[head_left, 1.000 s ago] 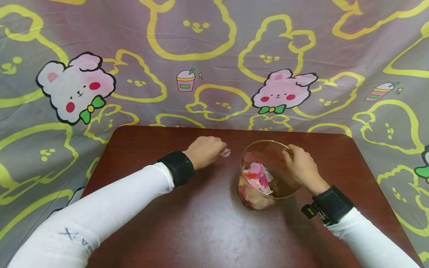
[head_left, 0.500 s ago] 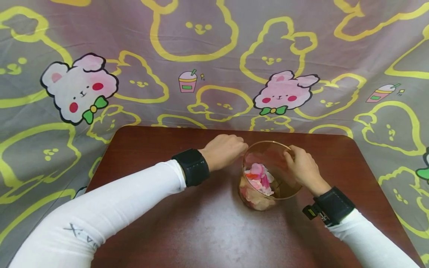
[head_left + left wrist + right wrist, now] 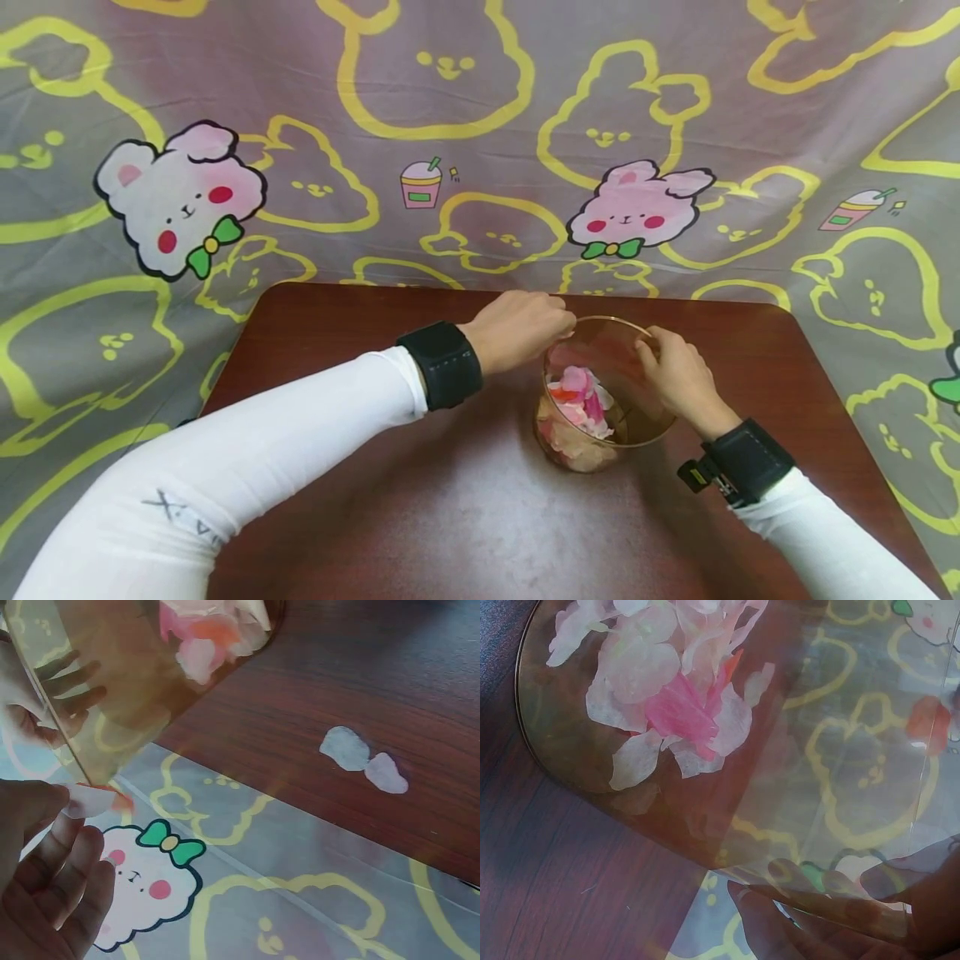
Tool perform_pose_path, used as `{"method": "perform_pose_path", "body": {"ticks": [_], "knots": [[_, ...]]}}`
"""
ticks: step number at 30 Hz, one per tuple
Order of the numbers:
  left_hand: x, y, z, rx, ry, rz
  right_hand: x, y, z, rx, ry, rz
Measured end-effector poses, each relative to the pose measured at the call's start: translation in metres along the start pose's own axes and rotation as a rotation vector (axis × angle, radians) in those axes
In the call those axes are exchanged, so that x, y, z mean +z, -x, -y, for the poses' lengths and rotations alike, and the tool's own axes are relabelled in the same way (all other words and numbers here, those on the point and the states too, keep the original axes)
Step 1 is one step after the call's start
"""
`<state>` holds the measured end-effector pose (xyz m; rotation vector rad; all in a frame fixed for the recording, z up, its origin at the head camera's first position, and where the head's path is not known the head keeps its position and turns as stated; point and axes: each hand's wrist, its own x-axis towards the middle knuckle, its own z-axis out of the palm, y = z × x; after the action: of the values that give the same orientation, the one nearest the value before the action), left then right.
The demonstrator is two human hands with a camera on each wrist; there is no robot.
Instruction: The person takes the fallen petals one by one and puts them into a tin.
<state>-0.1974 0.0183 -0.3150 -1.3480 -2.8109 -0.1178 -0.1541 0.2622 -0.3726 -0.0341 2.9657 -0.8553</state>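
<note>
An amber see-through container [image 3: 632, 445] with a gold rim stands on the table, with pink, white and orange flower petals [image 3: 579, 398] heaped inside. My right hand [image 3: 684, 377] grips its right rim, thumb inside and fingers on the outer wall, as the right wrist view shows. At the opposite rim is my left hand [image 3: 521, 332]. Thumb and fingers of that hand pinch a white and orange petal [image 3: 91, 801] beside the container's edge in the left wrist view. The head view hides this petal behind the hand.
Two pale petals [image 3: 345, 748] lie on the brown wooden table [image 3: 420, 517] in the left wrist view. A grey cloth [image 3: 480, 225] printed with yellow outlines and rabbits hangs behind the table and along its sides.
My left hand has moved right from the table's middle to the container's left rim, bringing the pinched petal along. My right hand and the container have stayed put.
</note>
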Motion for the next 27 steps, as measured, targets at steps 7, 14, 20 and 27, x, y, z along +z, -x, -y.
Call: {"method": "perform_pose_path", "body": {"ticks": [7, 14, 20, 27], "knots": [[-0.005, -0.011, -0.012, 0.033, -0.034, 0.044, 0.000, 0.000, 0.000, 0.003, -0.004, 0.004], [-0.007, -0.019, -0.027, 0.088, -0.086, 0.047, 0.001, 0.000, 0.001, 0.012, -0.005, -0.004], [0.001, -0.024, -0.037, 0.128, -0.097, 0.068, 0.000, 0.001, 0.001, 0.021, 0.009, -0.004], [0.013, -0.024, -0.045, 0.156, -0.121, 0.124, 0.000, 0.001, 0.002, 0.022, 0.023, -0.004]]}}
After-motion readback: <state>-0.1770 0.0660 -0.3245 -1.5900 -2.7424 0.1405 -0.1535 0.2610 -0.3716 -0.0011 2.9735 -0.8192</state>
